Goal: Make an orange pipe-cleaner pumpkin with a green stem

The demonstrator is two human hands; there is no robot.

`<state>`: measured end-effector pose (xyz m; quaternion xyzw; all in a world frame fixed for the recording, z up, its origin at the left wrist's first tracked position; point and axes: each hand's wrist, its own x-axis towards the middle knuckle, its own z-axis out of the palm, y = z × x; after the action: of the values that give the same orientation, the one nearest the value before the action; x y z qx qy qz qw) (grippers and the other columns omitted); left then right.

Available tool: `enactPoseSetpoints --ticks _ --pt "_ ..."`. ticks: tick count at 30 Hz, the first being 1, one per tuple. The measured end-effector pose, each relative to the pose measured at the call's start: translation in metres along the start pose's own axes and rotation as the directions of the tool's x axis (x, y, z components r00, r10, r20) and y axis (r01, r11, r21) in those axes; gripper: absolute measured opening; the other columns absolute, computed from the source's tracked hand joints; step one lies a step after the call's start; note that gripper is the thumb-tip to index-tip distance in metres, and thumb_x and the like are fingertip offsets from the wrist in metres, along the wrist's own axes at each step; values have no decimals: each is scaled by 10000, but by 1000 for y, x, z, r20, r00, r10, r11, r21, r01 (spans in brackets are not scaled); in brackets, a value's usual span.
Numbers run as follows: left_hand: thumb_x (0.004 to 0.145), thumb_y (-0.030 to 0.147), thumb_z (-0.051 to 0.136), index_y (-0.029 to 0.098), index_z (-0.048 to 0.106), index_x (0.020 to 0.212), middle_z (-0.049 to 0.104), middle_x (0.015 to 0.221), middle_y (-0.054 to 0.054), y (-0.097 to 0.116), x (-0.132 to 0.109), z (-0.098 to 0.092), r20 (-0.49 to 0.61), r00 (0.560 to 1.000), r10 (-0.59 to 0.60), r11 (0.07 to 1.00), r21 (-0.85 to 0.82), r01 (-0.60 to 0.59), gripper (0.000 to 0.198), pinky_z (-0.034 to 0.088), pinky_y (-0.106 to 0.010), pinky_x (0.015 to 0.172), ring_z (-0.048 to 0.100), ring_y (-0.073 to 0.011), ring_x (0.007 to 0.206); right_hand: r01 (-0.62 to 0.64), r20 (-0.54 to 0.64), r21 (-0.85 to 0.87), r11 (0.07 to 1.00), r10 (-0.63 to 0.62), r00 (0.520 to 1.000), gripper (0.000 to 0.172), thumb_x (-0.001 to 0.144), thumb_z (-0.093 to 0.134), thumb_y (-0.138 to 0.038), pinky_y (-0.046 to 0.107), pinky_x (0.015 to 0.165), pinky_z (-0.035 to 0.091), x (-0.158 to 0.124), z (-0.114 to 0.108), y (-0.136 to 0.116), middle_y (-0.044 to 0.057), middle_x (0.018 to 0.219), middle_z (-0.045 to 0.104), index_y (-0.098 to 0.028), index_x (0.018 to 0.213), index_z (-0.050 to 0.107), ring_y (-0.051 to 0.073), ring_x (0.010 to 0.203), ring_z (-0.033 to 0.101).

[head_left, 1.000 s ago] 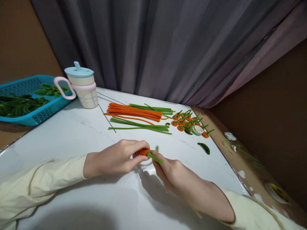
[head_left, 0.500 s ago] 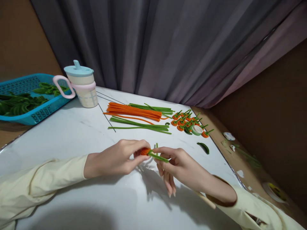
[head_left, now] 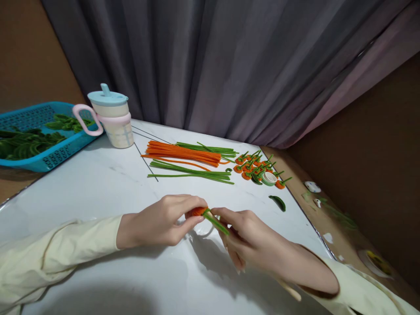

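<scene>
Between the thumb and fingers of my left hand (head_left: pixel 170 218) is a small orange pipe-cleaner pumpkin (head_left: pixel 198 211), partly hidden by the fingers. Its green pipe-cleaner stem (head_left: pixel 217 223) points down to the right, toward my other hand. My right hand (head_left: pixel 252 238) is closed around a thin pale wooden stick (head_left: pixel 290 291), whose rear end juts out below the wrist. The stick's front tip appears close to the base of the stem; whether it touches is unclear. Both hands are just above the white table (head_left: pixel 114 280).
Ahead lie orange pipe cleaners (head_left: pixel 183 153) and green pipe cleaners (head_left: pixel 193 170). Several finished pumpkins (head_left: pixel 247 168) surround a roll of tape (head_left: pixel 269 178) at right, near a dark green curved piece (head_left: pixel 277 203). At left stand a lidded cup (head_left: pixel 120 131) and a blue basket (head_left: pixel 49 159).
My right hand has turned and shifted slightly down and right, bringing the stick's tip to the stem's base. The stem now slants more steeply downward, and a second upright green end no longer shows.
</scene>
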<state>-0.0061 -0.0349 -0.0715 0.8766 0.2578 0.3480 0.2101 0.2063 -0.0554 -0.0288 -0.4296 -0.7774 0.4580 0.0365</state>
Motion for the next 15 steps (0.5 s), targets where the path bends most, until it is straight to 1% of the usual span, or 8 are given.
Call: enactPoseSetpoints --ticks 2,4,6,8,10,12,15 --pt "901 151 468 150 548 1004 655 790 -47 0 0 2 -4 997 74 996 48 -73 131 486 -233 637 607 -144 685 -66 62 136 989 58 996 143 927 358 -217 166 442 404 0 -4 -5 -63 453 523 -158 981 477 89 384 513" --pt "902 130 455 141 540 1001 648 771 -52 -1 0 3 -6 991 132 988 76 -132 131 481 -237 631 596 -148 672 -114 119 279 953 84 989 160 947 336 -267 160 419 392 1 -6 -8 -73 427 504 -167 928 459 81 349 489" --pt "903 118 449 134 527 1015 644 773 -59 -2 0 3 -4 987 162 983 86 -161 137 481 -244 639 591 -152 679 -146 177 414 898 78 981 206 956 323 -309 158 385 372 2 -7 -8 -71 415 502 -172 861 444 76 315 463" --pt "897 114 449 128 509 1044 642 790 -68 -3 -1 3 4 985 172 982 75 -171 159 486 -248 648 594 -156 697 -159 212 510 846 56 976 257 953 344 -349 158 363 352 4 -8 -7 -60 412 507 -170 798 442 77 301 461" --pt "884 115 459 124 488 1080 643 819 -76 -4 -1 2 19 986 166 985 54 -166 199 494 -251 662 601 -159 722 -157 216 563 811 39 976 304 945 376 -384 158 354 334 5 -9 -7 -50 410 512 -162 754 457 80 299 471" --pt "869 129 481 121 468 1113 644 855 -86 -5 -2 1 38 988 152 987 45 -153 245 500 -257 685 609 -166 755 -153 189 589 794 49 981 328 936 402 -400 161 358 325 6 -9 -8 -45 409 512 -153 734 475 80 302 476" --pt "868 174 521 129 444 1143 645 889 -90 -6 -4 2 43 987 154 985 70 -156 289 502 -264 711 616 -174 785 -160 175 613 773 64 983 343 920 422 -418 171 353 327 7 -10 -9 -41 400 514 -140 737 505 83 295 465"
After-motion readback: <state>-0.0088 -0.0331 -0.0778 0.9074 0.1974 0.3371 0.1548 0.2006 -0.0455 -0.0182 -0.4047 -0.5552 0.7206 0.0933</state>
